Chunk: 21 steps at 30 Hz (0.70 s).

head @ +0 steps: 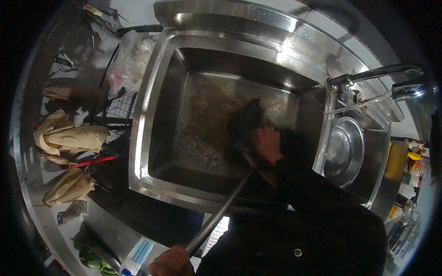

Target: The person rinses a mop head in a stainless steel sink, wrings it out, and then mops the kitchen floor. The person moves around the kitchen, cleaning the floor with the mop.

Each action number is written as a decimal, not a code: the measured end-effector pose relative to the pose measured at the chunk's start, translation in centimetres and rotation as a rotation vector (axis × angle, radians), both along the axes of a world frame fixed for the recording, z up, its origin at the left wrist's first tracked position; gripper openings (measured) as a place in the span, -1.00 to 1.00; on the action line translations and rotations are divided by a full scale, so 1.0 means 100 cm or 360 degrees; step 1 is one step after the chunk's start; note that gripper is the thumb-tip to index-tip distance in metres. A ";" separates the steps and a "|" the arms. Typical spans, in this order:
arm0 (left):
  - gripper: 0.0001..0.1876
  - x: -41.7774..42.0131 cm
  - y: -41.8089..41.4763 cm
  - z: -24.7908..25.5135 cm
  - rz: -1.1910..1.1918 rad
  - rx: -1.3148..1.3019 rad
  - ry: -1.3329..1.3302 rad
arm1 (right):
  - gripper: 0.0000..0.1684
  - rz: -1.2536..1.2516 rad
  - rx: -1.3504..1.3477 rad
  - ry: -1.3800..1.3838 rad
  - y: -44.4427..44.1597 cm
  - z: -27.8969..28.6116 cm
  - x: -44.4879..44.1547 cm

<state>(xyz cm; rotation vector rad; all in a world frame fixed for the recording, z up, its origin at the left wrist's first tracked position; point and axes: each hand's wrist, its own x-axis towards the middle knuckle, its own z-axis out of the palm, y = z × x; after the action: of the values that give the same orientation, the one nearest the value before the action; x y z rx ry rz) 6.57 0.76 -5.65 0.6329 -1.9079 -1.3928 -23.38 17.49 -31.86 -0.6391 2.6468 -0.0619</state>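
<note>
My left hand (172, 262) is closed around a long metal pole (221, 212) at the bottom edge. The pole slants up over the front rim of a large steel sink (138, 151). Inside the sink, my right hand (269, 145) lies against a dark, blurred object (245, 120) near the pole's far end. Shadow hides its fingertips and how the pole meets the object. Shallow murky water (207, 110) with bubbles and small dark bits covers the sink floor. Water streams from a faucet (407, 91) on the right towards the sink.
A round metal basin (343, 151) sits in the smaller right-hand sink. To the left are a clear plastic bag (133, 58), a wire rack (121, 107), tan cloths (79, 136) and a red-handled tool (95, 161). A bottle with a blue cap (138, 255) stands at lower left, beside green produce (91, 258).
</note>
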 end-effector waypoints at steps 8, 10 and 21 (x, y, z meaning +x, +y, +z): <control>-0.75 -0.032 0.011 0.019 -0.0020 0.0549 0.0472 | -0.64 -0.0302 -0.0209 0.0412 -0.019 -0.064 -0.105; -0.71 -0.037 0.010 0.021 -0.0022 0.0761 0.0646 | -0.66 -0.0148 -0.0485 0.0911 0.004 -0.088 -0.145; -0.71 0.001 0.019 -0.025 0.0493 0.0233 0.0284 | -0.38 -0.0268 -0.1089 -0.0179 0.038 -0.024 -0.012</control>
<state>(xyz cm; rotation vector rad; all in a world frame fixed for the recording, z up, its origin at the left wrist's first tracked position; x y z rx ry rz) 6.62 2.64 -8.15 0.8081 -1.5058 -1.3460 -24.57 21.29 -34.23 -0.5833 2.5337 -1.0493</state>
